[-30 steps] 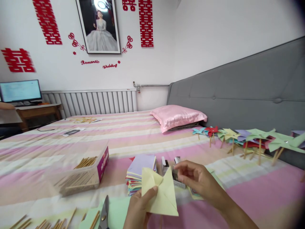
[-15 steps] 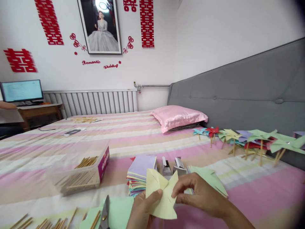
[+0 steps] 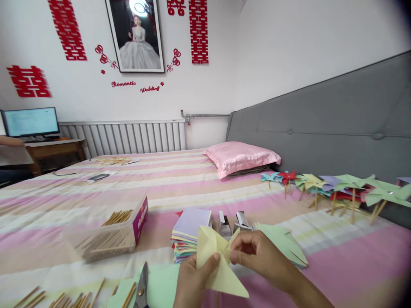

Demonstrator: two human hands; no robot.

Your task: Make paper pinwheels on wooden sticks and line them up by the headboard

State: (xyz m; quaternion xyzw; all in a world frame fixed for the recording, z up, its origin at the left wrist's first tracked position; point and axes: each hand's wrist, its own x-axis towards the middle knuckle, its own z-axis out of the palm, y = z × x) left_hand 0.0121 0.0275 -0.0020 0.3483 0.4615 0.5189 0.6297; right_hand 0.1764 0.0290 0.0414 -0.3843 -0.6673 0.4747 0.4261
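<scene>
My left hand (image 3: 192, 280) grips a pale yellow folded paper piece (image 3: 218, 265) from below, thumb on its front. My right hand (image 3: 260, 259) pinches a corner of the same yellow paper near its centre, fingers closed. Just behind lie a stack of coloured paper squares (image 3: 189, 233), two small staplers (image 3: 233, 222) and a green cut paper (image 3: 284, 244) on the striped bedspread (image 3: 180, 179).
A clear box of wooden sticks (image 3: 112, 235) sits at the left, loose sticks (image 3: 64, 299) and scissors (image 3: 141, 286) near the bottom edge. Finished pinwheels (image 3: 334, 190) line the grey headboard (image 3: 321, 128). A pink pillow (image 3: 240, 156) lies beyond. A desk with a monitor (image 3: 30, 122) stands far left.
My right hand came back from the staplers to the yellow paper and now pinches a corner toward its centre. The paper has turned slightly in my left hand.
</scene>
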